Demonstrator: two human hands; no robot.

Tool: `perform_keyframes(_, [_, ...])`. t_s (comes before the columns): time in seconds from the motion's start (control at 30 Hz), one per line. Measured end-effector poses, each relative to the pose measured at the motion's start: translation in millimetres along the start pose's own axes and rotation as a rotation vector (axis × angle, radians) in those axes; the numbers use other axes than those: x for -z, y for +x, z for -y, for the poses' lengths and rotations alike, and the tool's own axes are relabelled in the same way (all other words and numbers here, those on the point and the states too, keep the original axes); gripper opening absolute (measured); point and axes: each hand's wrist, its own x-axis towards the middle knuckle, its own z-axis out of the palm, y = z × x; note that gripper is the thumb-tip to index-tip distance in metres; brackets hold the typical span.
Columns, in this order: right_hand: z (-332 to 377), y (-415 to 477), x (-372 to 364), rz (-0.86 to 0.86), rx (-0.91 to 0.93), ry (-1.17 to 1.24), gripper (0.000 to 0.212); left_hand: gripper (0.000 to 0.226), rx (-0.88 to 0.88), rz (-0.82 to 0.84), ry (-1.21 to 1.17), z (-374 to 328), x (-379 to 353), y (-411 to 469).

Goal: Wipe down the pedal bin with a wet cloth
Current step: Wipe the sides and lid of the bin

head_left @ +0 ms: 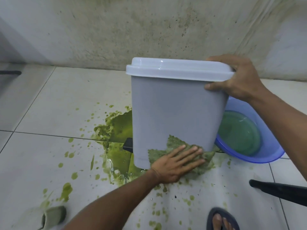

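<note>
From the head camera, the pedal bin (174,113) stands tipped on the tiled floor (66,97), in a green spill (119,125) and just in front of a blue basin (265,156) of water. Its white lid (174,68) is closed and its black pedal (127,144) pokes out low on the left. It looks like thin, stiff, hollow plastic. It is probably light, easy to tip and slick when wet, so the lid rim at an upper corner seems the surest place to steady it.

The right hand (235,80) grips there, with fingers curled over the lid and the thumb on the grey wall. The left hand (177,163) lies flat with fingers straight and spread, pressing the soft, green-soaked cloth (174,143) against the bin's lower wall near the base.
</note>
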Motion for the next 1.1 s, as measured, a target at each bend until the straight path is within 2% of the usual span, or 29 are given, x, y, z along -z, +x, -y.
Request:
perform_keyframes(0.1, [1.9,-0.9,0.3,-0.01,-0.012,-0.001,0.068,0.062,0.002,-0.036,0.032,39.1,7.0,-31.9])
perform_keyframes(0.2, [2.9,-1.6,-1.1,-0.018,-0.034,0.001,0.067,0.058,0.018,-0.044,0.093,74.2,9.9,-64.9])
perform_keyframes(0.33, [0.0,0.7,-1.8,-0.022,-0.059,-0.009,0.069,0.058,0.061,-0.059,0.081,63.4,1.0,-65.1])
perform_keyframes(0.57, [4.1,-2.5,-1.8,-0.03,-0.055,-0.032,0.068,0.066,-0.009,-0.081,-0.015,-5.9,-1.9,15.1])
perform_keyframes(0.7, [6.0,-3.8,-2.6,-0.058,-0.071,-0.048,0.071,0.06,0.067,-0.193,-0.074,3.6,21.7,77.2])
perform_keyframes(0.83, [3.1,-0.5,-4.8,-0.065,-0.091,-0.071,0.075,0.06,0.087,-0.18,-0.039,9.8,30.0,108.2])
perform_keyframes(0.93, [3.2,-0.2,-6.2,-0.071,-0.101,-0.053,0.071,0.064,-0.06,-0.078,0.004,-8.6,8.2,88.2])
perform_keyframes(1.03, [4.3,-3.2,-6.1,-0.071,-0.077,-0.047,0.07,0.068,-0.294,0.126,0.093,-27.2,-12.9,46.0])
perform_keyframes(1.1, [4.2,-6.1,-6.2,-0.077,-0.044,-0.061,0.072,0.07,-0.37,0.154,0.102,-24.3,-15.8,27.9])
